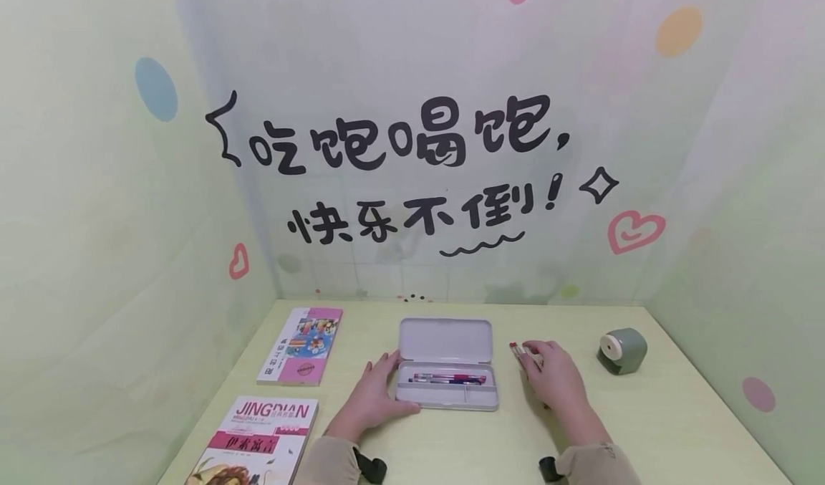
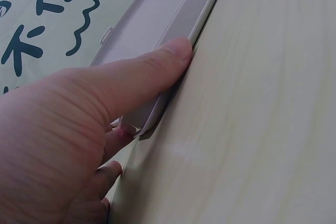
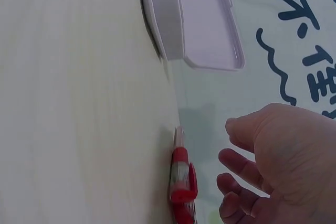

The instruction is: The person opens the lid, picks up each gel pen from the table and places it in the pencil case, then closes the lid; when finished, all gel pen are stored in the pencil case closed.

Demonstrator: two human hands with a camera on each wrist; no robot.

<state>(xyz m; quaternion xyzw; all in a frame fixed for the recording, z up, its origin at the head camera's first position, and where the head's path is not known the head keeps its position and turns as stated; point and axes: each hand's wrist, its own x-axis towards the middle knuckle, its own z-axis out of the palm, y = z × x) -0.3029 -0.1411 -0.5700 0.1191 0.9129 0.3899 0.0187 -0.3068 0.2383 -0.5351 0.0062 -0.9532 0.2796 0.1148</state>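
A pale lilac pencil case (image 1: pixel 447 405) lies with its lid raised, holding a red pen (image 1: pixel 460 375) and a dark blue pen (image 1: pixel 445 381) in its long compartment. My left hand (image 1: pixel 374 399) holds the case at its left front corner. The thumb (image 2: pixel 157 66) lies along the front wall, and the other fingers are at the left end. Right of the case, my right hand (image 1: pixel 556 374) hovers beside red-capped pens (image 3: pixel 181 179) on the table. Its fingers (image 3: pixel 239 163) are loosely bent and apart from the pens. How many pens lie there is partly hidden.
A grey-green pencil sharpener (image 1: pixel 621 351) stands at the right. At the left lie a pink and white book (image 1: pixel 301 345) and, nearer, a larger book (image 1: pixel 258 438) with a red title. A printed wall (image 1: pixel 425 277) closes off the table's back.
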